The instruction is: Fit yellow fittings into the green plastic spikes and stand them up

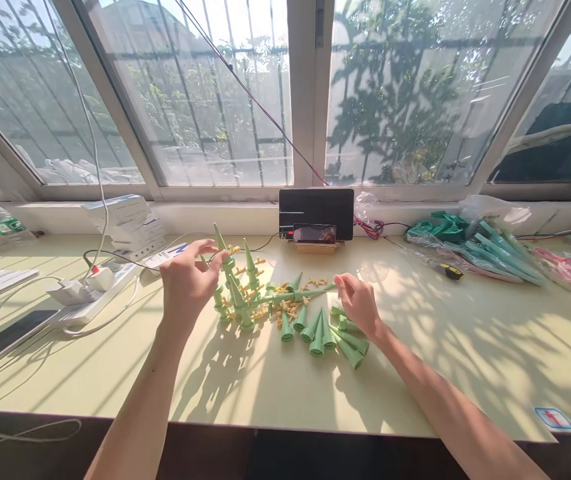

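My left hand (pixel 188 283) is raised above the table with its fingers curled round a branched green plastic stem (pixel 235 293) that carries pointed green cones and small yellow pieces. My right hand (pixel 358 300) pinches the far end of a long thin green stalk (pixel 300 293) that runs from that stem. Several loose green cones (pixel 322 330) lie in a heap below my right hand. Small yellow pieces (pixel 288 310) are scattered between the stem and the cones.
A pale green table (pixel 265 387) runs under a window. A phone on a wooden stand (pixel 315 235) leans before a black box (pixel 316 212). A white power strip with cables (pixel 90 283) lies left. Bags of green parts (pixel 470 243) lie right.
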A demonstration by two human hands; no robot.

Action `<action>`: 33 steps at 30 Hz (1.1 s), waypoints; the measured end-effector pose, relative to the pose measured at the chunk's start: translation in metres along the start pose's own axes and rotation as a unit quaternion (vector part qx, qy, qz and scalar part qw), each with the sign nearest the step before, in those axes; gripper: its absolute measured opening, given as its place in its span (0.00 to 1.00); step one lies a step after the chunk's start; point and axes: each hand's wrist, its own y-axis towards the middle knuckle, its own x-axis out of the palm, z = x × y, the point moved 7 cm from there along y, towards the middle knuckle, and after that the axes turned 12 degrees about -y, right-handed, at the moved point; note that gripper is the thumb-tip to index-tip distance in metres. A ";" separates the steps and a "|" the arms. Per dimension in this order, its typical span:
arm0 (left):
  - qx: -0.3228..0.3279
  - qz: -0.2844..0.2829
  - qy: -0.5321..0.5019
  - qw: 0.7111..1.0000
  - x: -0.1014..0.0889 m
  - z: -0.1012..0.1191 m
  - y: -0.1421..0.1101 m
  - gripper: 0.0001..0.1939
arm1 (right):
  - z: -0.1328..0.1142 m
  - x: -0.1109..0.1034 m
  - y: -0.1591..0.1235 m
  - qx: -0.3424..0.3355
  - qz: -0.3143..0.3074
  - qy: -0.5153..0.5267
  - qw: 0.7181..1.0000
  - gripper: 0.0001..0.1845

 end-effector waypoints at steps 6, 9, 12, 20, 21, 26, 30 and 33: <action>0.042 0.043 -0.009 0.998 -0.013 0.000 -0.022 0.10 | -0.085 0.001 0.027 -0.105 -0.080 0.052 0.990 0.19; 0.012 0.008 -0.008 1.000 -0.003 -0.015 -0.030 0.12 | -0.126 0.014 0.055 -0.135 -0.111 0.083 0.981 0.19; -0.014 -0.027 0.011 0.999 0.009 -0.025 -0.034 0.12 | -0.158 0.034 0.082 -0.156 -0.140 0.098 0.973 0.20; -0.048 -0.090 0.024 0.995 0.029 -0.033 -0.039 0.12 | -0.206 0.073 0.107 -0.169 -0.181 0.065 0.967 0.25; -0.055 -0.087 0.024 0.994 0.031 -0.034 -0.039 0.12 | -0.208 0.076 0.107 -0.169 -0.184 0.060 0.966 0.24; -0.052 -0.087 0.017 0.995 0.037 -0.033 -0.037 0.11 | -0.216 0.084 0.107 -0.174 -0.177 0.043 0.968 0.19; -0.049 -0.088 -0.003 0.995 0.039 -0.034 -0.037 0.11 | -0.220 0.082 0.112 -0.179 -0.155 0.058 0.970 0.22; -0.045 -0.090 0.008 0.995 0.041 -0.036 -0.036 0.10 | -0.226 0.072 0.119 -0.175 -0.137 0.072 0.972 0.24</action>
